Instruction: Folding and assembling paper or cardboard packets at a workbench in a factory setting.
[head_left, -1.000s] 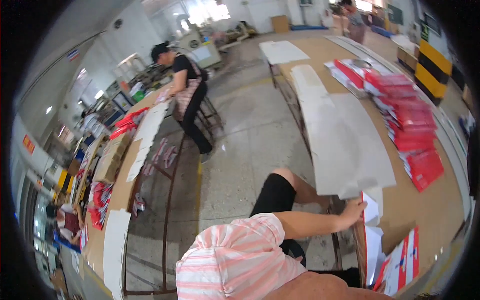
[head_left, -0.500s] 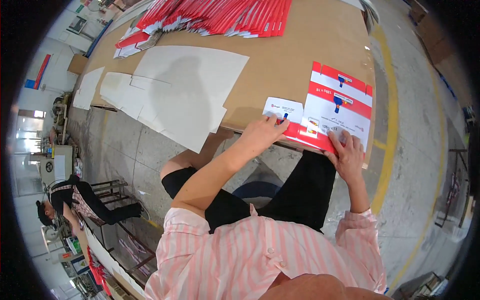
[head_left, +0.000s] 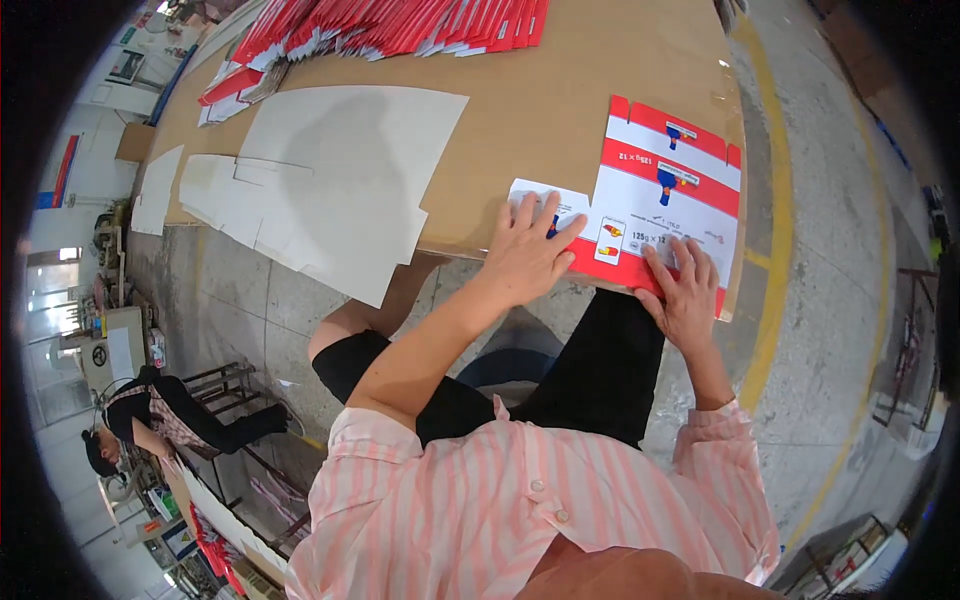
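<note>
A red and white printed cardboard box blank [head_left: 640, 215] lies on the cardboard-covered table, close to its near right corner. My left hand [head_left: 525, 255] rests with spread fingers on the white flap at the blank's left end, covering part of it. On the blank's near right part lies my right hand [head_left: 685, 290], fingers stretched out and pressing on the printed panel. Neither hand grips anything.
Plain grey-white board sheets [head_left: 330, 180] lie to the left, overhanging the near table edge. A fanned pile of red and white folded cartons [head_left: 400, 25] covers the far side. At far left a person [head_left: 150, 410] works at another table.
My left hand has spread out and flattened onto the flap. My right hand still lies on the blank. The whole view has shifted slightly.
</note>
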